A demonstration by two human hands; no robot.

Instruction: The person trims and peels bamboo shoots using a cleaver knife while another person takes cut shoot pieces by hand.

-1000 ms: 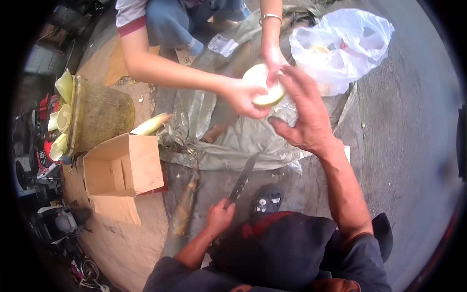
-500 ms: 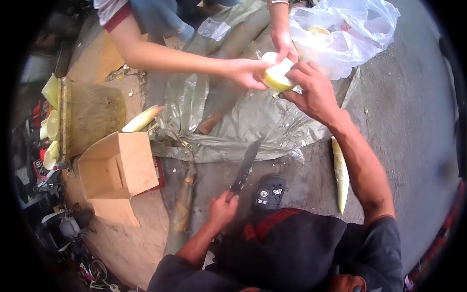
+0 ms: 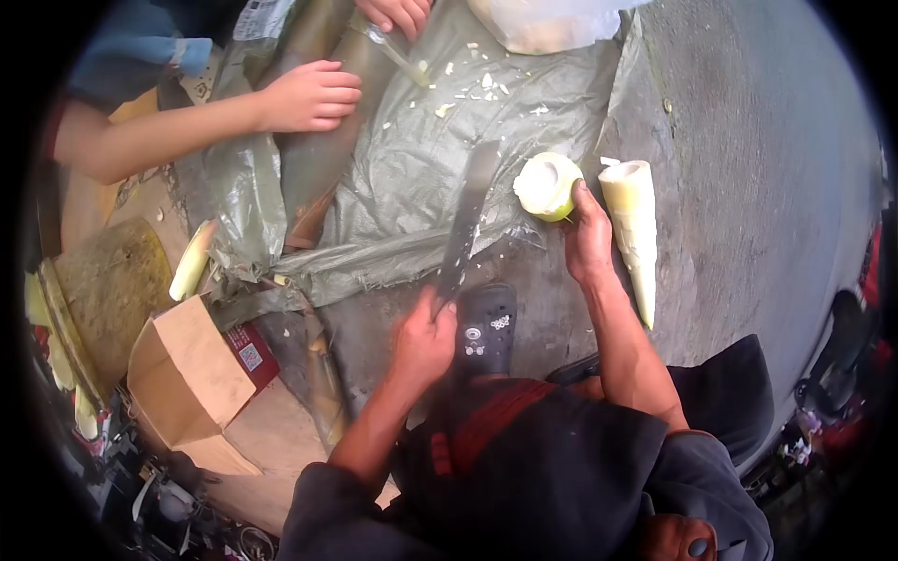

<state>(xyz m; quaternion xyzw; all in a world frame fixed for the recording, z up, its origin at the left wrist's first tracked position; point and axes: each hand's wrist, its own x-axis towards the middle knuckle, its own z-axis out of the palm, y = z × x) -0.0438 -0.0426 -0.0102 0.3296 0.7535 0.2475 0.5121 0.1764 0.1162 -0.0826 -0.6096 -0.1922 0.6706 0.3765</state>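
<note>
My left hand (image 3: 423,338) is closed round the handle of a long dark knife (image 3: 465,210), its blade pointing away from me over the edge of the plastic sheet. In my right hand (image 3: 589,241) is a round, pale piece of bamboo shoot (image 3: 547,187) with a yellow-green rim, gripped at its right side, cut face showing. Blade and piece are apart. Just right of that hand lies a peeled, tapering bamboo shoot (image 3: 631,229) on the ground, wide end away from me.
Another person's hands (image 3: 309,96) rest over unpeeled bamboo shoots (image 3: 323,159) at upper left. White scraps dot the grey plastic sheet (image 3: 402,224). An open cardboard box (image 3: 201,360) and a stained bucket (image 3: 117,280) stand left. A white plastic bag (image 3: 552,28) sits at the top.
My right hand has drawn the bamboo shoot piece back toward me, out of the other person's hands, which have moved away left. The knife has swung more upright. The camera view has shifted.
</note>
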